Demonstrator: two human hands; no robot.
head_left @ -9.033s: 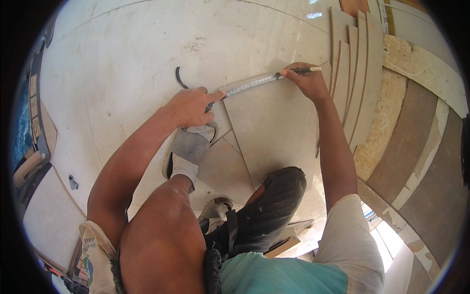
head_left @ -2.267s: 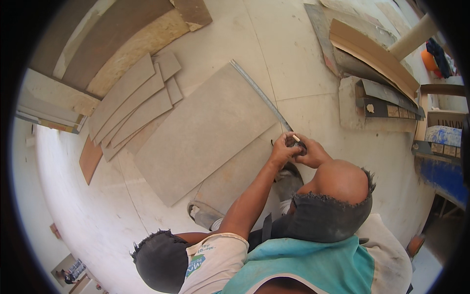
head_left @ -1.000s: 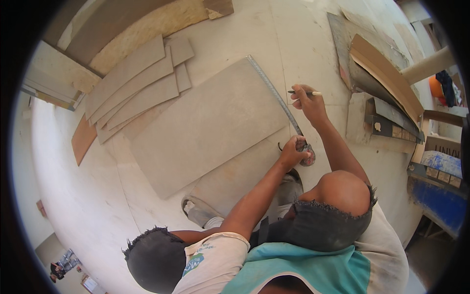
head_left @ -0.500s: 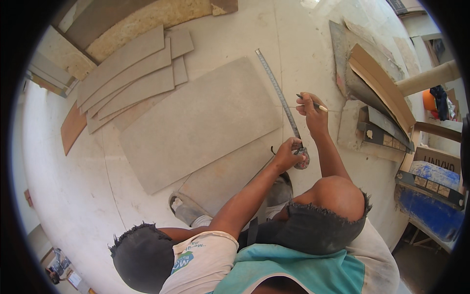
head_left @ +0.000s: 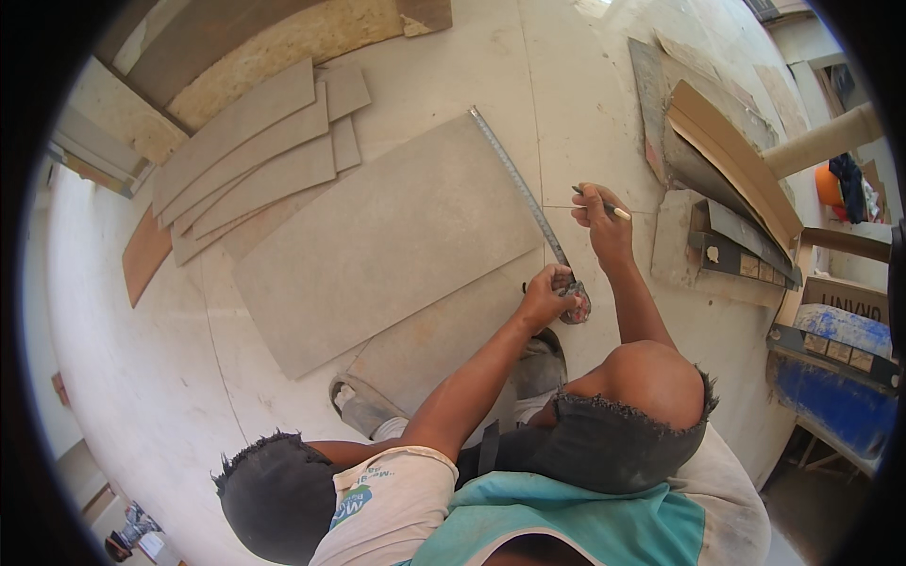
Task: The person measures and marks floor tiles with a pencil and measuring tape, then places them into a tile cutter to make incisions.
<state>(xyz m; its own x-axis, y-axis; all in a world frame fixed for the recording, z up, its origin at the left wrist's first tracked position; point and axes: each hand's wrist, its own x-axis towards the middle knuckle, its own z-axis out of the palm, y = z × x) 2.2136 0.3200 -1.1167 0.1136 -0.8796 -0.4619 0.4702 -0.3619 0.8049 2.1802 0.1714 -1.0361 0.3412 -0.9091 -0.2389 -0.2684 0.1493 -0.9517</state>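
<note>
My left hand (head_left: 551, 298) is closed around the case of a tape measure (head_left: 522, 184). The blade is drawn out and lies along the right edge of a large grey tile (head_left: 387, 241), its end at the tile's far corner. Beyond the tile's near right corner, the case sits in my fingers. My right hand (head_left: 600, 221), to the right of the blade, is closed on a dark pen (head_left: 615, 210) with a pale end, held above the floor and apart from the tile.
Several narrow cut tile pieces (head_left: 255, 141) lie fanned out at the far left, beside a brown piece (head_left: 146, 257). Another tile (head_left: 434, 335) lies under the large one, near my feet. Cardboard packaging (head_left: 736, 174) and a blue drum (head_left: 830, 396) stand at the right.
The tape measure's blade has shifted left, from beside the tile onto its right edge. My left hand has moved slightly left with the case; my right hand has hardly moved.
</note>
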